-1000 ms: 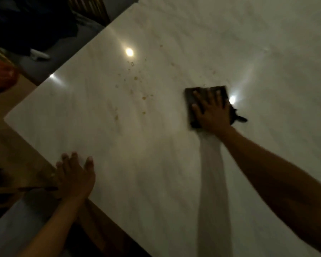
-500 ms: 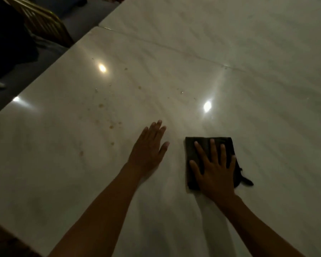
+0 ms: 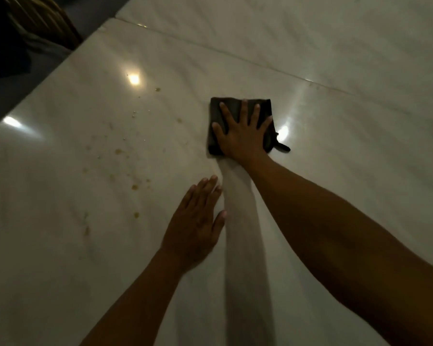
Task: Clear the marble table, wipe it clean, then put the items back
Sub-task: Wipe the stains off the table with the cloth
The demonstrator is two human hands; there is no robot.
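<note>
across the whole view: marble tabletop [image 3: 348, 183], seam running across the far part, lamp glare spots. right hand [image 3: 243, 136] flat, fingers spread, grip open, palm pressing folded dark cloth [image 3: 215, 116] near tabletop centre. left hand [image 3: 198, 226] flat on bare marble, holding nothing. brown spill spots [image 3: 135, 187] left of both hands.

Home dining area — marble table [image 3: 310, 58], chair [image 3: 45, 21]

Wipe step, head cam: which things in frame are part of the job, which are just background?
Job:
- marble table
- dark cloth under the flat right hand
- brown spots
- left hand, flat on the marble

Background:
- chair beyond the table's corner
</note>
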